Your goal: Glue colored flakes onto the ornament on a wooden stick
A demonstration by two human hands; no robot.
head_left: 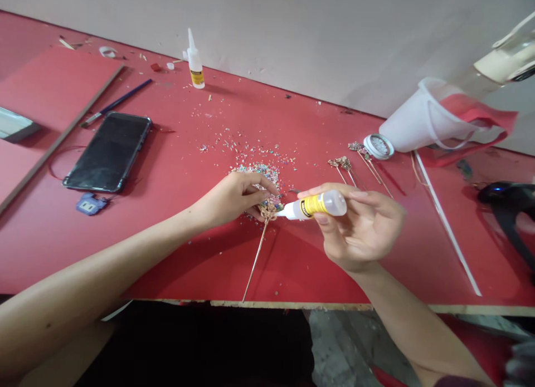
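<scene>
My left hand (240,196) pinches the ornate head of a gold hairpin (259,242), whose long stem points down toward the table's front edge. My right hand (363,223) is wrapped round a glue bottle (320,205) with a yellow label, tipped nearly level. Its white nozzle meets or nearly meets the hairpin's head; the exact contact is too small to tell. Just behind my left fingers lies a heap of small multicoloured chips (263,172), with more scattered over the red table (188,147).
Several finished-looking hairpins (345,164) lie right, by a small round lid (378,146) and a tipped white bucket (418,119). A second glue bottle (195,64) stands at the back. Left are a phone (109,153), a paintbrush (119,102) and a wooden strip (62,136).
</scene>
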